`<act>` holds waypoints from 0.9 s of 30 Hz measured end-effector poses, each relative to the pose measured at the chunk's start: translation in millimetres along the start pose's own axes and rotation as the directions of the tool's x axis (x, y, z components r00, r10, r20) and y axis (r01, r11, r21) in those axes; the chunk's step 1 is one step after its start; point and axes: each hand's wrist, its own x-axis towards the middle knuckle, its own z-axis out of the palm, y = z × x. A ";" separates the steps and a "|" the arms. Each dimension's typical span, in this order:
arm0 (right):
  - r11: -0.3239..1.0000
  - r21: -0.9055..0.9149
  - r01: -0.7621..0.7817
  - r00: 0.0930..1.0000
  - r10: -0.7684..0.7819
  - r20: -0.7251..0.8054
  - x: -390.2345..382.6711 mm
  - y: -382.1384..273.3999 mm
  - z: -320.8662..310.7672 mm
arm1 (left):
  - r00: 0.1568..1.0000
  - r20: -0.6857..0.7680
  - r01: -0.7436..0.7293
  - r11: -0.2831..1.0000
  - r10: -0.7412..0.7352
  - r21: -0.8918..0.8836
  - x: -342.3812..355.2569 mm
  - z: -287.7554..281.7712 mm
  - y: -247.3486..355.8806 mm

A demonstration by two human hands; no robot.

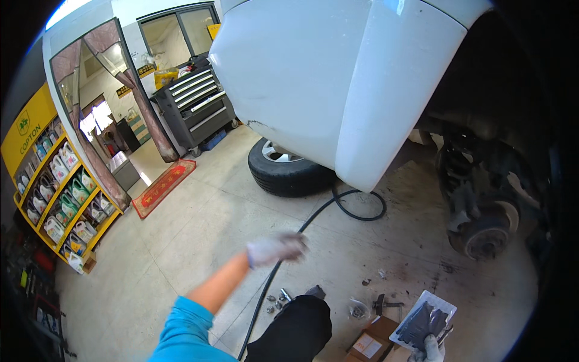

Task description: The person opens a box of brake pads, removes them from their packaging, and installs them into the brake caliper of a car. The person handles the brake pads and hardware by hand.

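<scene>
My left hand (277, 248), in a pale glove, is raised over the floor near the black hose (313, 217), blurred by motion. My right hand (429, 351), gloved, grips a clear plastic tray (423, 321) with dark grey flat pieces inside. An open cardboard box (372, 338) lies beside it on the floor, near a metal tool (392, 305) and a small plastic bag (358, 309). A socket (286, 294) and several small metal parts lie near my bent knee.
A white car body (313, 78) is above me, with its bare brake hub (482, 235) at the right. A loose wheel (271, 175) lies under it. At the back are a tool chest (193, 108), a red mat (163, 184) by a curtained doorway and shelves of jugs (72, 199).
</scene>
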 end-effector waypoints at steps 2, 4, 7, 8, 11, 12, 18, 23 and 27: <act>0.999 0.009 -0.044 0.999 0.044 0.011 -9.4 2.7 6.3 | 0.961 0.276 0.027 0.999 -0.030 0.017 19.2 69.0 -21.3; 0.999 -0.004 -0.037 0.999 0.037 0.016 -17.2 6.9 9.6 | 0.912 0.409 0.059 0.995 -0.019 -0.084 45.9 132.5 -41.7; 0.999 0.050 0.012 1.000 -0.012 -0.009 -16.6 11.5 -9.1 | 0.793 0.608 0.067 0.997 -0.028 -0.042 82.4 223.2 -6.8; 0.999 0.048 0.019 0.999 -0.018 -0.034 -20.0 7.5 -16.3 | 0.803 0.596 0.079 0.991 0.002 -0.109 85.8 246.9 1.5; 0.980 0.192 0.060 0.998 -0.062 0.004 -20.0 -15.1 -15.1 | 0.811 0.578 0.184 0.978 -0.093 -0.100 101.5 293.1 -33.1; 0.990 0.141 0.028 1.000 -0.029 0.001 -14.1 -17.4 -8.1 | 0.824 0.556 0.211 0.970 -0.110 -0.120 108.5 293.8 -60.9; 0.975 -0.223 -0.020 0.999 0.027 0.030 12.7 -24.0 -22.5 | 0.914 0.391 0.113 0.862 0.104 -0.494 78.9 337.6 -17.7; 0.977 -0.192 -0.091 0.995 0.095 0.011 7.1 -26.4 -19.1 | 0.923 0.377 0.272 0.828 -0.080 -0.490 78.9 335.7 -19.1; 0.945 -0.303 -0.126 0.987 0.150 0.057 14.8 -18.7 -8.1 | 0.923 0.335 0.346 0.786 -0.188 -0.512 81.0 325.7 -21.8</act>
